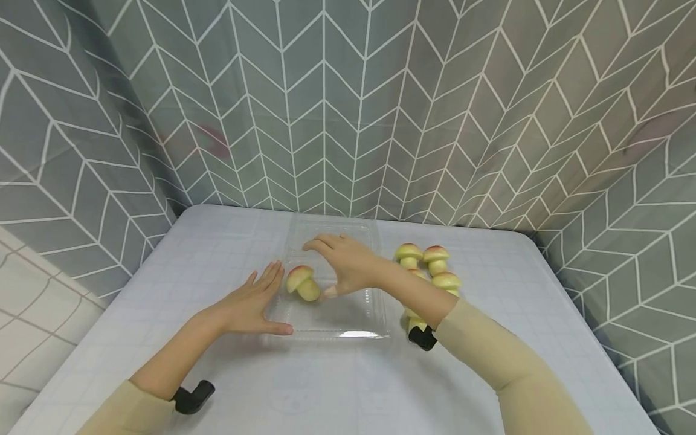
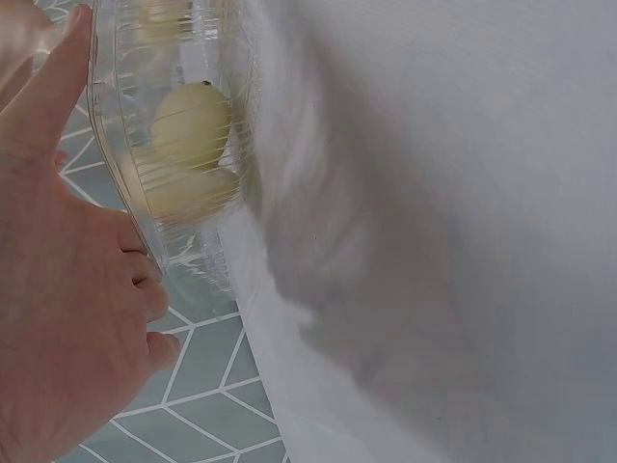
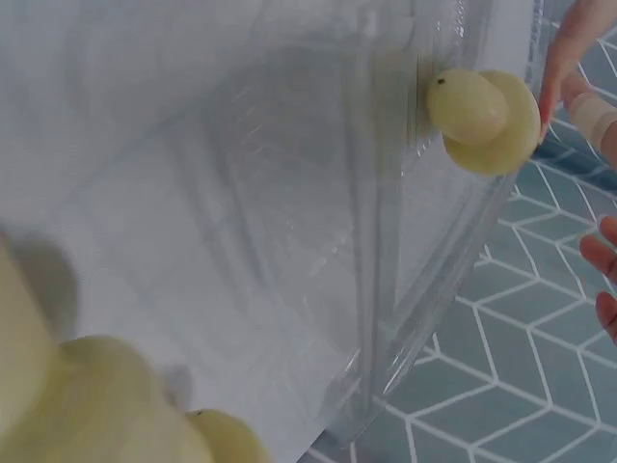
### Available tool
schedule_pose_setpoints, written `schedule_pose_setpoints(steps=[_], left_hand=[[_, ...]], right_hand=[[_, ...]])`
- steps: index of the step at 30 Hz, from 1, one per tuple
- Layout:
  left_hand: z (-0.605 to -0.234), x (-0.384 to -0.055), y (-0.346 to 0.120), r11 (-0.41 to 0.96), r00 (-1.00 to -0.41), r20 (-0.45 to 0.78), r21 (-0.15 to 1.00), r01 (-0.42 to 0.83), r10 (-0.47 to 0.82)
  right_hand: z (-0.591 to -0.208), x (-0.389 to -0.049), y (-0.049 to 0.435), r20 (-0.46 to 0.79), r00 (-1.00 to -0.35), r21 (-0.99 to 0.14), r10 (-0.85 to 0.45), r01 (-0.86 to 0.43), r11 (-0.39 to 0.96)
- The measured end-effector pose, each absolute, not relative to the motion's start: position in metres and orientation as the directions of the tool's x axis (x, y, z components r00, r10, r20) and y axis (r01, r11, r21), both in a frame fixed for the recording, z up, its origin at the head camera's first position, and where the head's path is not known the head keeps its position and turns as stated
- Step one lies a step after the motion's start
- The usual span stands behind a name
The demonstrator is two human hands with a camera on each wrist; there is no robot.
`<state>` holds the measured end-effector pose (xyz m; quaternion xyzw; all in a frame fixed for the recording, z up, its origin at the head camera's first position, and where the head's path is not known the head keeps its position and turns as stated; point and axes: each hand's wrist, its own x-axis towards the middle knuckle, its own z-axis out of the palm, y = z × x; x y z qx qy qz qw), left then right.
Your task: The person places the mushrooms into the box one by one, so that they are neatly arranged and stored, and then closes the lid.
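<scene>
Evidently the work is at the setting-in stage, judging by the lone toy mushroom (image 1: 303, 284) lying in the clear plastic container. Leftmost, bare table (image 1: 185, 272) gives the left hand (image 1: 250, 308) room to back off; its fingers are extended along the container's left wall, thumb spread toward the near corner, gripping nothing. Next comes the clear plastic container (image 1: 337, 317) itself, its far edge close to the table's back edge and the patterned curtain (image 1: 353, 121), with more bare table in front. The toy mushroom lies tilted near the left wall. Over the middle, the right hand (image 1: 348, 263) is spread wide, thumb close by the stem; whether it touches, I cannot tell. Rightmost, the grouped toy mushrooms (image 1: 435, 260) sit near the right wall, partly behind the forearm. The next move probably calls for lifting the right hand above the rim, the forearm clearing that group.
</scene>
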<state>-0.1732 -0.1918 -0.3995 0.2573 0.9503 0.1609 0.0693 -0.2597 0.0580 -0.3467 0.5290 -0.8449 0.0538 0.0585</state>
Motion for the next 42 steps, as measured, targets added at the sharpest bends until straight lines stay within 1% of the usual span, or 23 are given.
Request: schedule_pose_setpoints(steps=[7,10,17,21,27,30,37,42], left_hand=[[-0.398,-0.173,-0.19,0.82,-0.86,-0.054,0.338,0.462,0.507],[-0.399,-0.173,-0.19,0.818,-0.859,-0.051,0.341,0.464,0.509],[-0.4,-0.174,-0.19,0.819,-0.859,-0.056,0.34,0.462,0.508],[-0.4,-0.174,-0.191,0.818,-0.859,-0.054,0.34,0.463,0.509],[-0.402,-0.174,-0.191,0.817,-0.86,-0.053,0.347,0.461,0.508],[-0.403,-0.174,-0.191,0.816,-0.859,-0.05,0.345,0.464,0.51],[-0.403,-0.174,-0.191,0.816,-0.859,-0.049,0.345,0.464,0.51],[-0.401,-0.174,-0.191,0.816,-0.86,-0.05,0.347,0.461,0.507]], right_hand=[[-0.342,-0.259,0.087,0.278,-0.445,-0.092,-0.851,-0.894,0.438],[-0.341,-0.259,0.101,0.306,-0.456,-0.097,-0.836,-0.888,0.449],[-0.337,-0.255,0.131,0.341,-0.513,-0.156,-0.788,-0.857,0.491],[-0.339,-0.254,0.146,0.384,-0.513,-0.154,-0.768,-0.856,0.494],[-0.341,-0.253,0.164,0.462,-0.49,-0.116,-0.739,-0.86,0.497],[-0.342,-0.25,0.171,0.477,-0.498,-0.124,-0.725,-0.854,0.505],[-0.345,-0.241,0.188,0.47,-0.554,-0.164,-0.688,-0.82,0.548],[-0.351,-0.236,0.198,0.486,-0.544,-0.157,-0.684,-0.824,0.544]])
